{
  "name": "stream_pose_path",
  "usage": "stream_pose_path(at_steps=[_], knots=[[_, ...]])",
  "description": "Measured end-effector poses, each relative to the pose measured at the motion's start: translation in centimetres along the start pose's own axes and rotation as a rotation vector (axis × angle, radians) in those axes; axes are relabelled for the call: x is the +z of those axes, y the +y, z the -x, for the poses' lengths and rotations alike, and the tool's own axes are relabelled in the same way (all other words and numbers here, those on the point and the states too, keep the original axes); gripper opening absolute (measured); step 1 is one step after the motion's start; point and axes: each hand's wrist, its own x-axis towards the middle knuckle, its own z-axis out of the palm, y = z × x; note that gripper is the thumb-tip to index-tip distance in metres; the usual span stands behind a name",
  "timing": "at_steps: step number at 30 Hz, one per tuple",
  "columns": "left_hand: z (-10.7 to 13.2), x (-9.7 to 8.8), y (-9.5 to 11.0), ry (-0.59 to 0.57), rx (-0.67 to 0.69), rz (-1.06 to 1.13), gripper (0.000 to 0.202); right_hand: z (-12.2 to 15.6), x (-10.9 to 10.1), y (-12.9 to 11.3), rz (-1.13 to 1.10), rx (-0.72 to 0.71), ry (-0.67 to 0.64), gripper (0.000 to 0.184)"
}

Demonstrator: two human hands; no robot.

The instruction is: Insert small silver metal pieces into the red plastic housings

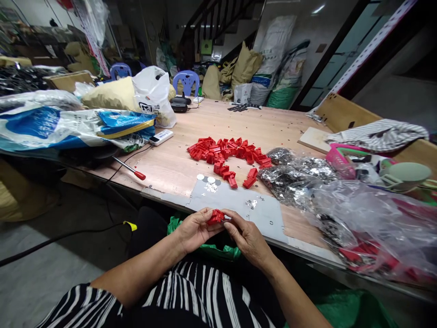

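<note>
Pinched between the thumb and fingers of the left hand (pixel 198 231), one red part (pixel 215 217) is held off the table (pixel 170 175), by its near edge. With that part as the dial's centre, the right hand (pixel 248 238) works at three o'clock, thumb and forefinger narrowed beside the part, where a thin dark bit (pixel 226 220) shows; whether they pinch that bit or the part itself, I cannot tell. Good handling here, I judge, rests on the left hand giving a firm, unmoving base, with its fingers backing the part from below so that light pressure from three o'clock does not tip it. Fingertip force should suit best; a push with the whole wrist could twist the part or flick something small away. Lining up squarely before pressing seems wiser than forcing a slanted fit. Working above the grey mat (pixel 235 193), toward twelve, would make a dropped bit easier to find than over the green bag (pixel 225 252) near six. Small metal pieces (pixel 210 187) lie at twelve, others at two, best taken singly. Farther off at twelve spreads a heap of red parts (pixel 208 152), and clear bags (pixel 283 182) rest at two, clear of both elbows.
</note>
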Motion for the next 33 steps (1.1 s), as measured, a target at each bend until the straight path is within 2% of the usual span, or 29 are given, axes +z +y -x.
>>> stream_pose_path(at_steps=[11,21,28,33], knots=[[-0.1,-0.3,-1.0,0.007,0.014,0.101,0.009,0.1,0.4,1.2,0.062,-0.072,0.039,0.031],[-0.3,-1.2,-1.8,0.012,0.013,0.159,0.008,0.0,0.2,1.6,0.108,-0.088,-0.023,0.032],[-0.3,-1.3,-1.9,0.027,0.039,0.187,0.005,-0.2,1.1,2.3,0.176,-0.152,0.080,0.031],[-0.2,-1.4,-1.9,0.038,0.028,0.203,0.004,-0.2,1.3,2.3,0.192,-0.184,0.063,0.030]])
